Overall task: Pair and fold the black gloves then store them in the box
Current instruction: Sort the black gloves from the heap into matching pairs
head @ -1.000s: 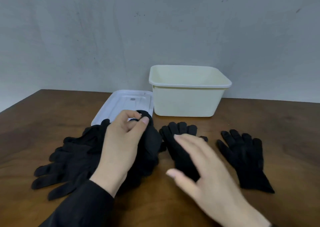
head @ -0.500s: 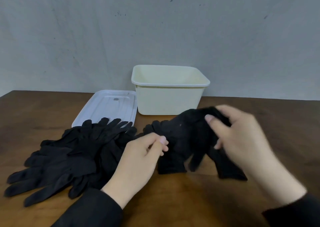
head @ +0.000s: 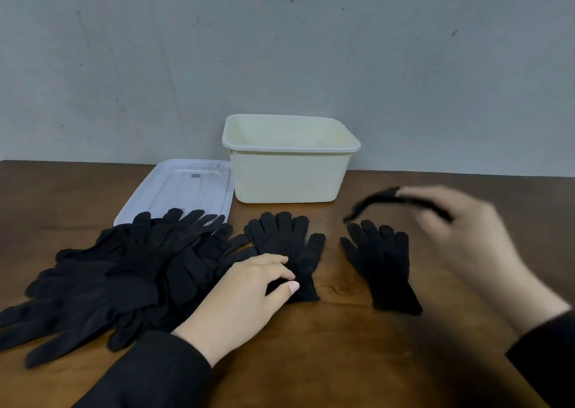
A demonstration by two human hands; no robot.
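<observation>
Left hand (head: 249, 292) pinching glove (head: 286, 252) before box (head: 289, 171); right hand (head: 466, 239), blurred, gripping raised glove (head: 373, 202) beside box.

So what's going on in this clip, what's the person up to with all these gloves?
A person is sorting black gloves on a wooden table. The left hand pinches the cuff of one flat glove; the right hand, blurred, holds up another glove above a second flat glove. A glove pile waits at the left. The cream box looks empty, its lid beside it.
</observation>
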